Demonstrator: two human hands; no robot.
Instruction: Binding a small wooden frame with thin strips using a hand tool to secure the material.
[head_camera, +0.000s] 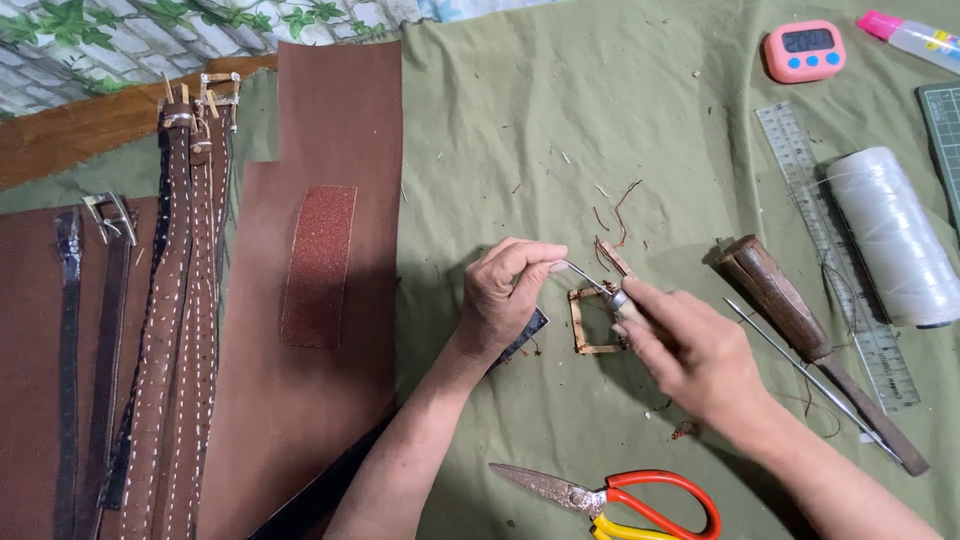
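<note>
A broad brown leather sheet (330, 130) covers the green cloth's (560, 120) left side (stitched belts beside it). Mid-cloth, the right hand (690, 355) grips a metal-tipped awl (600, 285), the left hand (505, 295) pinching its point, over a small square brass buckle (590, 322).

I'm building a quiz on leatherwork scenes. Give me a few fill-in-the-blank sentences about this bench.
1. Near the bottom edge lie scissors with red and ____ handles.
2. The pink timer sits on a ____ cloth.
3. The spool of white thread lies beside a clear ____.
4. Both hands, left hand and right hand, work at a small ____ buckle.

Missing words: yellow; green; ruler; square
</note>
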